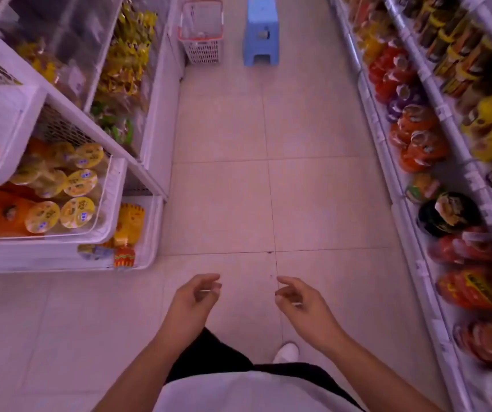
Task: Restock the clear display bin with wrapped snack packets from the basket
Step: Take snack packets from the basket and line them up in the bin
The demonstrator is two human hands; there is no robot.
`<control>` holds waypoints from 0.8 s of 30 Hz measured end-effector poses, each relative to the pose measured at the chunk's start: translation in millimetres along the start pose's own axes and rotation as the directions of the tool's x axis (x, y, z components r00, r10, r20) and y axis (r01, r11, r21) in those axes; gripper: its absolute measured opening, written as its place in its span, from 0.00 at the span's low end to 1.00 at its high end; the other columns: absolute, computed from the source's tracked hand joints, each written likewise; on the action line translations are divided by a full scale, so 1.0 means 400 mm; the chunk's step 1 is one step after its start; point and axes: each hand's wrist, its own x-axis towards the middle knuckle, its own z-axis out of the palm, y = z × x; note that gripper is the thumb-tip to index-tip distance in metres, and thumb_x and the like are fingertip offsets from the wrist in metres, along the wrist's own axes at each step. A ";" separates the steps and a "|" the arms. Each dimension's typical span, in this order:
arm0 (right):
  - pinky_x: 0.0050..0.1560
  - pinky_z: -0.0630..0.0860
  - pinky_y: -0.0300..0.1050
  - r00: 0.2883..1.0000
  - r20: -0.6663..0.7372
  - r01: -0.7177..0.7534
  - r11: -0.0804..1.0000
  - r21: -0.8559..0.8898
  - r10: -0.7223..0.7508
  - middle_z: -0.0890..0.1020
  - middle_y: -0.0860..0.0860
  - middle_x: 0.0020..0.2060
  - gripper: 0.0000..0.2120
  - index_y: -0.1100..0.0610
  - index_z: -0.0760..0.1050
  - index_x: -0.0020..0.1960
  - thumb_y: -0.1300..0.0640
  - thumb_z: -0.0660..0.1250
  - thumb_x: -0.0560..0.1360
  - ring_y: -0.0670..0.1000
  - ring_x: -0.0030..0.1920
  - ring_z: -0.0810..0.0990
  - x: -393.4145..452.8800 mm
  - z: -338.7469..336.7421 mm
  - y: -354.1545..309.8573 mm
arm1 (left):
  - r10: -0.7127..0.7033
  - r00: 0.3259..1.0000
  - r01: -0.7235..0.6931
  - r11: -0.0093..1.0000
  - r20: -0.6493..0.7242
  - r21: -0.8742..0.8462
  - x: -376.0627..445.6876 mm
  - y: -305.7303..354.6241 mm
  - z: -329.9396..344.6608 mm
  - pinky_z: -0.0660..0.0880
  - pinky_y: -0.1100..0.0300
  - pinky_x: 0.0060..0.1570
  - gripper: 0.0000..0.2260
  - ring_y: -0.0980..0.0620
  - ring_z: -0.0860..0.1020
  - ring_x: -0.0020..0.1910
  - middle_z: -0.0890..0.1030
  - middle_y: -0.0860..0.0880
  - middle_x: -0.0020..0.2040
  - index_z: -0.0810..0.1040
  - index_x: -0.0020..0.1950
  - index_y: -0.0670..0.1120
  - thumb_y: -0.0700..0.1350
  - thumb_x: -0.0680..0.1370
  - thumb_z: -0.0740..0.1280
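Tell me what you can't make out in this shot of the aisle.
All in the head view:
- Basket contents: far off, behind its mesh walls.
- Clear display bin: glare and blur hide how full it is.
- Right shelf packets: labels smeared by motion blur.
- Both hands look empty.

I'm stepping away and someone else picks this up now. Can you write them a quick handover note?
Left hand and right hand: both empty, fingers loosely curled, out over the floor.
Basket: on the floor far down the aisle, beside a blue stool; contents unclear.
Clear bins: on the left shelving, partly filled with yellow packets.
Done: cannot tell.
Left: walk to the basket, carry packets to the bin.
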 end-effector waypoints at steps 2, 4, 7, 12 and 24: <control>0.48 0.74 0.28 1.000 0.008 -0.017 1.000 -0.012 0.017 0.82 0.49 0.50 0.16 0.50 0.74 0.64 0.61 0.67 0.78 0.43 0.50 0.80 0.056 -0.024 -0.021 | -0.041 0.998 0.038 0.996 -0.040 -0.079 0.048 0.017 0.007 0.76 0.64 0.53 0.10 0.57 0.83 0.49 0.85 0.50 0.51 0.81 0.58 0.48 0.37 0.79 0.68; 0.50 0.74 0.29 0.999 0.016 -0.033 0.999 -0.042 0.034 0.82 0.49 0.50 0.17 0.51 0.75 0.65 0.61 0.67 0.78 0.44 0.52 0.80 0.118 -0.044 -0.047 | -0.062 0.997 0.058 0.993 -0.035 -0.102 0.094 0.027 0.002 0.76 0.70 0.46 0.11 0.60 0.83 0.45 0.85 0.50 0.51 0.81 0.58 0.47 0.36 0.79 0.67; 0.51 0.74 0.31 0.998 0.008 -0.069 0.994 -0.087 0.070 0.82 0.49 0.50 0.17 0.52 0.75 0.65 0.60 0.68 0.77 0.45 0.52 0.81 0.236 -0.051 -0.091 | -0.105 0.994 0.101 0.991 -0.032 -0.087 0.203 0.027 -0.022 0.76 0.69 0.48 0.11 0.59 0.83 0.48 0.85 0.53 0.51 0.81 0.57 0.51 0.38 0.79 0.68; 0.48 0.74 0.27 0.992 -0.048 -0.120 0.988 -0.100 0.116 0.82 0.47 0.51 0.16 0.50 0.75 0.64 0.60 0.68 0.77 0.42 0.52 0.80 0.433 -0.061 -0.232 | -0.106 0.994 0.107 0.993 0.027 -0.039 0.449 0.099 -0.132 0.72 0.77 0.42 0.13 0.66 0.81 0.47 0.84 0.54 0.51 0.80 0.58 0.51 0.35 0.78 0.67; 0.47 0.75 0.29 0.981 -0.139 -0.134 0.991 0.006 0.133 0.84 0.46 0.45 0.16 0.54 0.78 0.62 0.64 0.68 0.76 0.38 0.45 0.82 0.926 -0.127 -0.549 | -0.083 0.995 0.083 0.997 0.052 0.003 1.023 0.409 -0.317 0.76 0.70 0.46 0.13 0.49 0.82 0.50 0.85 0.48 0.50 0.80 0.58 0.46 0.32 0.78 0.68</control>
